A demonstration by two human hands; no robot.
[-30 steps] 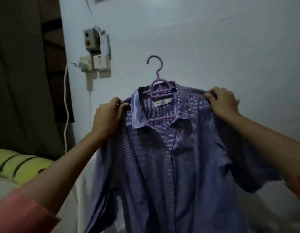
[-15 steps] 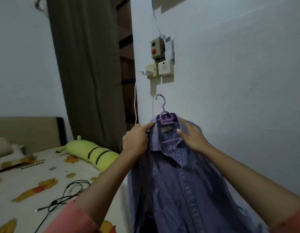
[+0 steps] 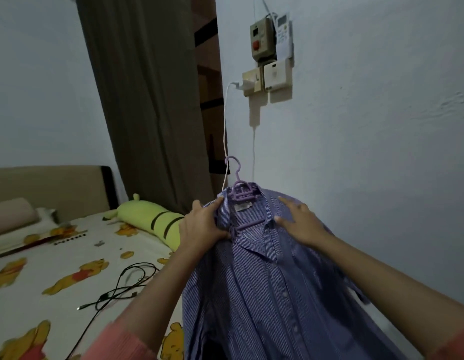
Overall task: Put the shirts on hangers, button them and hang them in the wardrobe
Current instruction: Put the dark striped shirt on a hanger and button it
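A blue striped shirt (image 3: 272, 289) hangs on a purple plastic hanger (image 3: 239, 188), held up in front of the pale wall. Its front is open at the collar, with buttons showing down the placket. My left hand (image 3: 203, 227) grips the left side of the collar, thumb and fingers pinching the fabric. The fingers of my right hand (image 3: 299, 222) lie spread and straight on the right shoulder of the shirt, next to the collar. The hanger's hook points up, free of any rail.
A bed (image 3: 70, 268) with a cartoon-bear sheet lies to the left, carrying a black cable (image 3: 122, 287) and a yellow-green plush bolster (image 3: 153, 220). A brown curtain (image 3: 147, 100) hangs behind. Switch boxes (image 3: 271, 48) and a white charger cord (image 3: 225, 131) are on the wall.
Both hands moved inward from the shirt's shoulders to the collar area. The view swung left and back, bringing the bed and curtain into sight. My right hand has opened flat.
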